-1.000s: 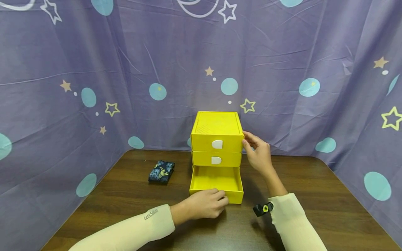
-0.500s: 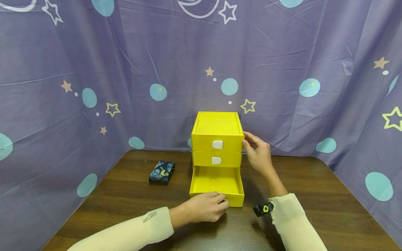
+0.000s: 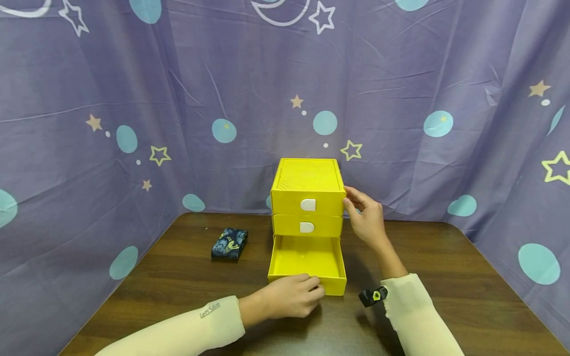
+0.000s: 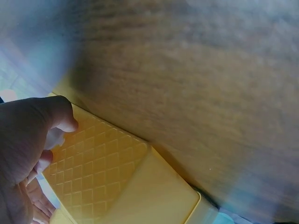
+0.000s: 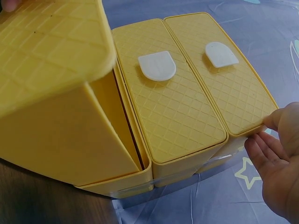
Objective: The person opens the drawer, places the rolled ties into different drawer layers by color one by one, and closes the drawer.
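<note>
A yellow three-drawer unit stands at the back middle of the table. Its bottom drawer is pulled out and bare inside; the upper two are closed, each with a white tab handle. My left hand is at the bottom drawer's front, thumb and fingers pinching its pale tab handle, which is partly hidden by the fingers. At the unit's upper right corner, my right hand holds the edge, the thumb at the front and the fingers along the side.
A folded dark blue patterned cloth item lies on the wooden table, left of the unit. Behind the table hangs a purple curtain with stars and dots. A small black device sits at the right wrist.
The bottom drawer has come a little further out, with my left hand moving toward me along with it. My right hand has stayed at the unit's corner.
</note>
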